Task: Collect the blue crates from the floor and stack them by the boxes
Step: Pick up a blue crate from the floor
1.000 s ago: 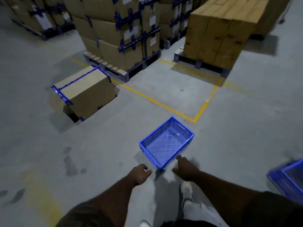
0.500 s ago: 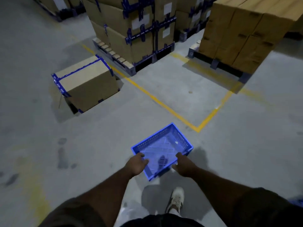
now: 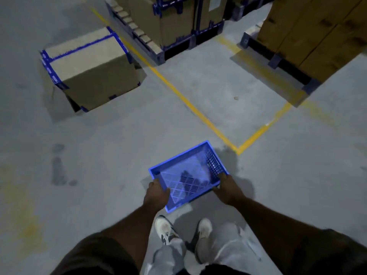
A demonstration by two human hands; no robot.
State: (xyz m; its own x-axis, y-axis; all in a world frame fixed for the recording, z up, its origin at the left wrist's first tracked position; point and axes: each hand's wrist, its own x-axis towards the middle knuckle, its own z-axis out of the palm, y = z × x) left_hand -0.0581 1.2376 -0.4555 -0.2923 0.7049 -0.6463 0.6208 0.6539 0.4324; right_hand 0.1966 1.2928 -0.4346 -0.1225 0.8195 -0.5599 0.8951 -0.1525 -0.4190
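Note:
An empty blue crate point(image 3: 186, 171) with a slotted bottom hangs just above the grey floor in front of my feet. My left hand point(image 3: 156, 194) grips its left rim with the thumb inside. On the other side, my right hand point(image 3: 228, 188) grips the near right corner. The crate tilts slightly and its shadow lies on the floor behind it. Stacked cardboard boxes on a pallet point(image 3: 164, 22) stand at the far centre.
A single cardboard box with blue tape point(image 3: 89, 66) lies on the floor at the far left. Another pallet of brown boxes point(image 3: 317, 34) stands at the far right. Yellow floor lines point(image 3: 198, 112) form a corner beyond the crate.
My hands reached the crate on the floor, took hold of both sides and lifted it. I stepped closer to the boxes. The second crate at the right has left the view.

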